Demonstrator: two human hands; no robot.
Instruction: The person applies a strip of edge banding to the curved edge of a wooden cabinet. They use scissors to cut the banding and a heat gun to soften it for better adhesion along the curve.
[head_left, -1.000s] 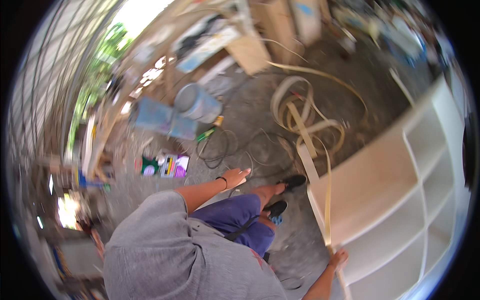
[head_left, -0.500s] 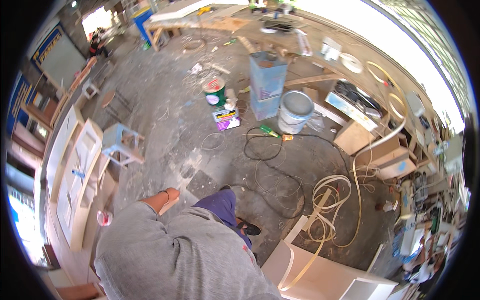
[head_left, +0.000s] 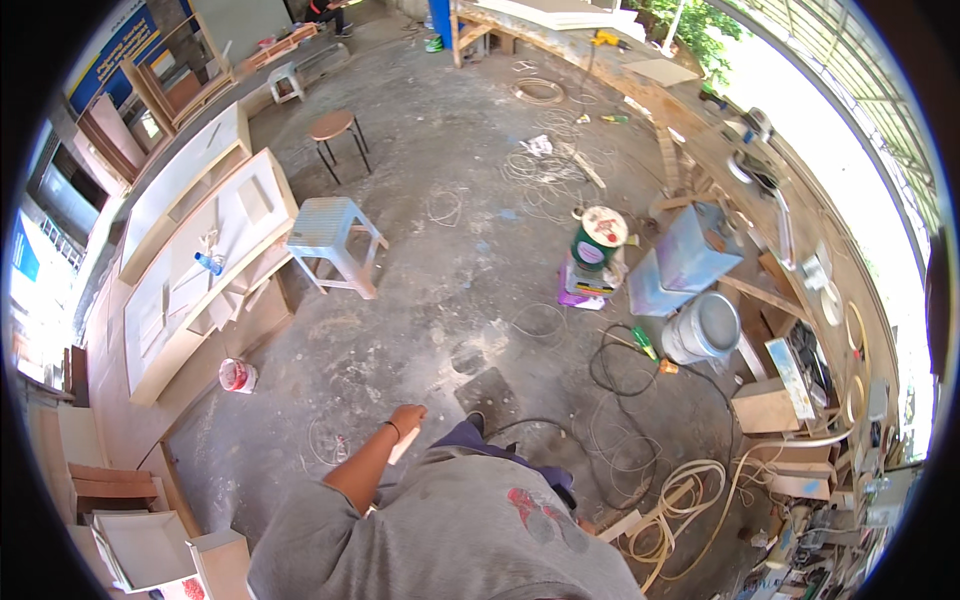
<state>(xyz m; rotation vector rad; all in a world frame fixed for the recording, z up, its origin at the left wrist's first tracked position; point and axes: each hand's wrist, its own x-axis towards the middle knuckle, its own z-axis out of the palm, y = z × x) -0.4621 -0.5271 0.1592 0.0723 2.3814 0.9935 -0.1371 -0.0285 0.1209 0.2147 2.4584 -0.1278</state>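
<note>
The shelving is leaving view as you are turning left, apparently interrupting work there; your left hand point(head_left: 408, 417) is gripping a pale piece point(head_left: 402, 447), fingers wrapped, beside your shorts point(head_left: 461, 436); your right hand is out of sight, its state undeterminable.

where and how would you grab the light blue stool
Grip the light blue stool by the right edge of its seat, coming from the right. It stands upright with the flat seat raised on splayed legs, so that edge could likely be hooked from below; its left side sits close to the white panel unit.
</note>
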